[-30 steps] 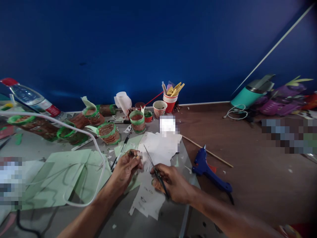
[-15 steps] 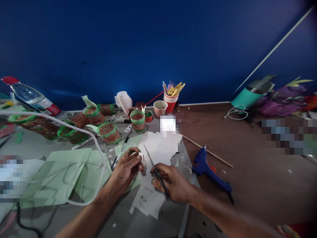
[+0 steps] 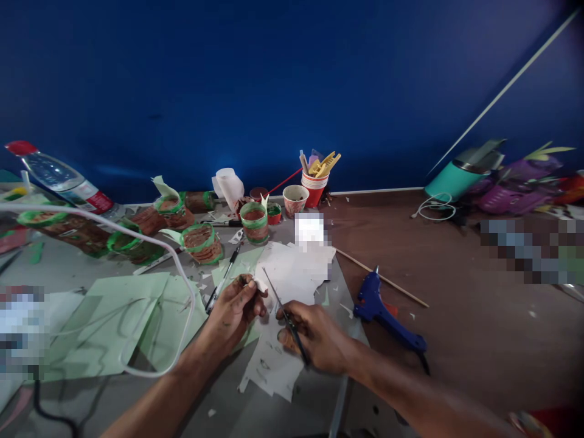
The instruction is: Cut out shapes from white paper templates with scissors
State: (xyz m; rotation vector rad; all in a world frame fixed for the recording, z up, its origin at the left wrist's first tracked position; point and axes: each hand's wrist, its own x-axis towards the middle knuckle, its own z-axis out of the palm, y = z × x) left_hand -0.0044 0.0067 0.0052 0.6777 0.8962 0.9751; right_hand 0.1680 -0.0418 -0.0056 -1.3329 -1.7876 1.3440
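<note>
Between the thumb and fingers of my left hand (image 3: 239, 304) is a small piece of white paper (image 3: 261, 285). My right hand (image 3: 314, 337) grips a pair of scissors (image 3: 283, 313) with dark handles; the blades point up and to the left, close to the paper piece but apart from it. Below both hands lies a large, ragged-edged sheet of white paper (image 3: 287, 264) with small dark drawn marks on its lower part. A black-and-clear pen (image 3: 227, 274) rests just beyond my left hand, on light green paper.
Right of my hands sit a blue glue gun (image 3: 387, 316) and a wooden stick (image 3: 401, 287). Brown, green-rimmed jars (image 3: 254, 222) stand behind. Paper cups (image 3: 314, 188) are near the wall. A white cable (image 3: 189, 286) loops over green paper (image 3: 100, 322) at left.
The paper piece has turned in my left fingers and now lies more sideways. The scissors have shifted very slightly left. Other things stay in place.
</note>
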